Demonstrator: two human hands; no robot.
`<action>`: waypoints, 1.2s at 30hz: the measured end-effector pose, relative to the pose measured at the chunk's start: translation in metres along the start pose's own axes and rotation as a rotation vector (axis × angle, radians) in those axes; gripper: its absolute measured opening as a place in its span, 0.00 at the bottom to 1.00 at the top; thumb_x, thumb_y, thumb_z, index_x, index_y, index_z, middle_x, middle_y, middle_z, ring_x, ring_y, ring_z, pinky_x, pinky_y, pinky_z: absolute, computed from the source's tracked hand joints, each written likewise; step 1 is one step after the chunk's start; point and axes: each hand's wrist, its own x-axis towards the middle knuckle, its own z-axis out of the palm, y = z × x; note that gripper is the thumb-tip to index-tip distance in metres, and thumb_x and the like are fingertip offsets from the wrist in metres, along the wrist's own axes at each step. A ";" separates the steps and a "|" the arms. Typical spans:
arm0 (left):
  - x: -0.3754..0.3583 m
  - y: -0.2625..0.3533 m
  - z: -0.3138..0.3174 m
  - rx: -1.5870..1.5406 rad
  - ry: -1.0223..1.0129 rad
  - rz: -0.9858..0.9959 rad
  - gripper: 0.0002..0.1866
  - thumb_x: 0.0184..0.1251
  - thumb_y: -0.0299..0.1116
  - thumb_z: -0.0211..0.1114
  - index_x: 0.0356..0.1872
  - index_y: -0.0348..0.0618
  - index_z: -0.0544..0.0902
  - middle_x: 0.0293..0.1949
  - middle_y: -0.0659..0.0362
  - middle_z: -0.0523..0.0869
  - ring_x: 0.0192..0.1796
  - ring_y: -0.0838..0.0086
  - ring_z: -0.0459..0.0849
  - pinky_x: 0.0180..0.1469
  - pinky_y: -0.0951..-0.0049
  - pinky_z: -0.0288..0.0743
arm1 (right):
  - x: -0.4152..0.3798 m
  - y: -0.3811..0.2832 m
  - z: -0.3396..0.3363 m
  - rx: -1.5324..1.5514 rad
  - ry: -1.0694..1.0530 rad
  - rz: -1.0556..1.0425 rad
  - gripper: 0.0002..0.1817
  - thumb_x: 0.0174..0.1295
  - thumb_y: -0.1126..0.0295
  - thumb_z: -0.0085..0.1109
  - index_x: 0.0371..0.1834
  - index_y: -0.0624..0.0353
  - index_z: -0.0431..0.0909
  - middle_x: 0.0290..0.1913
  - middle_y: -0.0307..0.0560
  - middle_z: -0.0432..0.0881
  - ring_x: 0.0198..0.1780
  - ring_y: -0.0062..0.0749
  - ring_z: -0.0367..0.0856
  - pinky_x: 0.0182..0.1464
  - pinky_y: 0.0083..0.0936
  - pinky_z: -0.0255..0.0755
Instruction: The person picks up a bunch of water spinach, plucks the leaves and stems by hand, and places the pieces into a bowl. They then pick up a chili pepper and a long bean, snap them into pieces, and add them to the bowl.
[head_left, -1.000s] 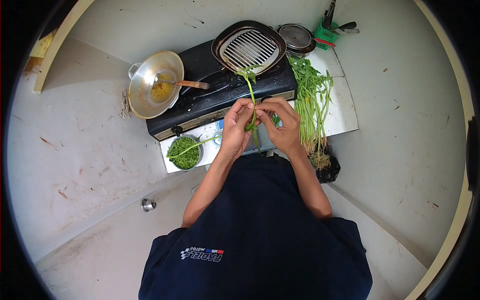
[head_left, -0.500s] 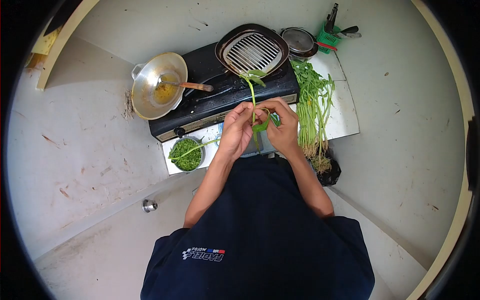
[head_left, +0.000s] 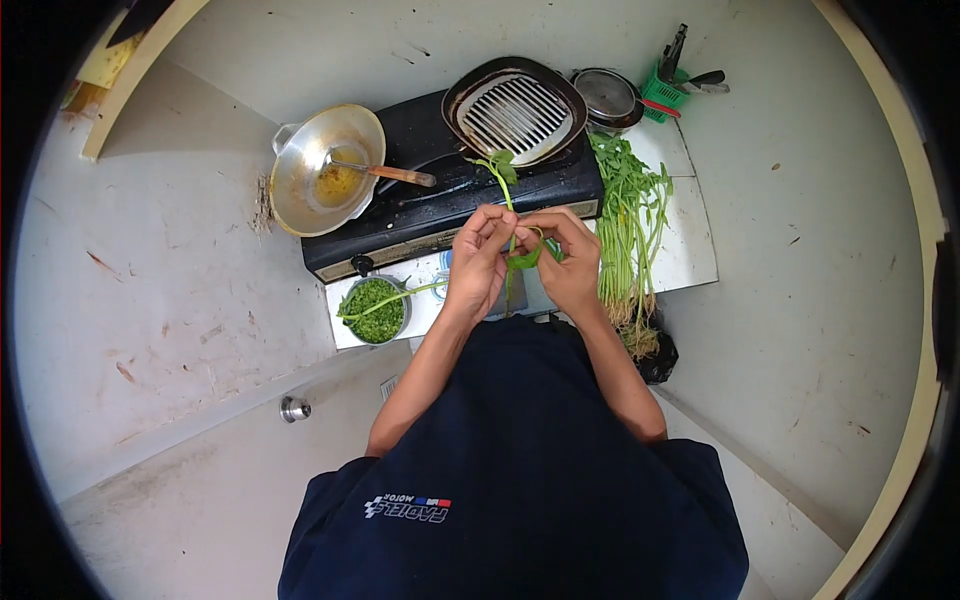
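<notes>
Above counter (head_left: 690, 250): left hand (head_left: 478, 262) and right hand (head_left: 570, 262) both pinch stalk (head_left: 503, 190), fingertips pressed together; bowl (head_left: 373, 308) left, stove (head_left: 450, 190) behind.

Seen from above, the person wears a dark navy short-sleeved shirt (head_left: 520, 470) with the sleeves ending above the elbows, leaving both forearms bare. A small printed logo (head_left: 405, 508) in white lettering with red and blue accents sits on the chest. The left hand (head_left: 475, 262) and right hand (head_left: 570, 260) wear no gloves, rings or watch.
</notes>
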 end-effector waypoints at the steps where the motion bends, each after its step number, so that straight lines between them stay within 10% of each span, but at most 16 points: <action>1: -0.001 0.000 0.003 0.009 0.012 0.012 0.05 0.82 0.31 0.60 0.47 0.41 0.79 0.38 0.62 0.86 0.42 0.82 0.83 0.47 0.76 0.76 | -0.001 0.000 0.000 0.015 0.001 0.014 0.05 0.65 0.80 0.67 0.42 0.66 0.85 0.40 0.47 0.85 0.37 0.26 0.86 0.41 0.23 0.80; 10: -0.002 -0.010 -0.001 0.114 0.064 0.121 0.06 0.79 0.31 0.63 0.47 0.39 0.81 0.41 0.63 0.86 0.43 0.84 0.82 0.49 0.80 0.75 | -0.007 0.002 0.004 0.379 -0.009 0.282 0.07 0.71 0.75 0.65 0.46 0.69 0.82 0.43 0.43 0.83 0.43 0.21 0.85 0.46 0.20 0.79; 25: -0.005 -0.007 -0.004 0.080 0.060 0.083 0.07 0.78 0.27 0.64 0.50 0.38 0.81 0.45 0.61 0.86 0.48 0.80 0.83 0.53 0.77 0.76 | -0.009 -0.005 0.009 -0.118 0.015 0.093 0.07 0.70 0.73 0.65 0.47 0.64 0.80 0.40 0.46 0.82 0.33 0.28 0.83 0.31 0.27 0.74; 36: -0.003 0.004 -0.002 0.016 -0.012 -0.016 0.06 0.78 0.29 0.64 0.49 0.40 0.82 0.44 0.62 0.85 0.46 0.80 0.81 0.49 0.77 0.73 | -0.009 -0.011 -0.005 0.287 0.008 0.352 0.07 0.74 0.72 0.63 0.48 0.63 0.80 0.41 0.38 0.84 0.42 0.19 0.82 0.47 0.20 0.77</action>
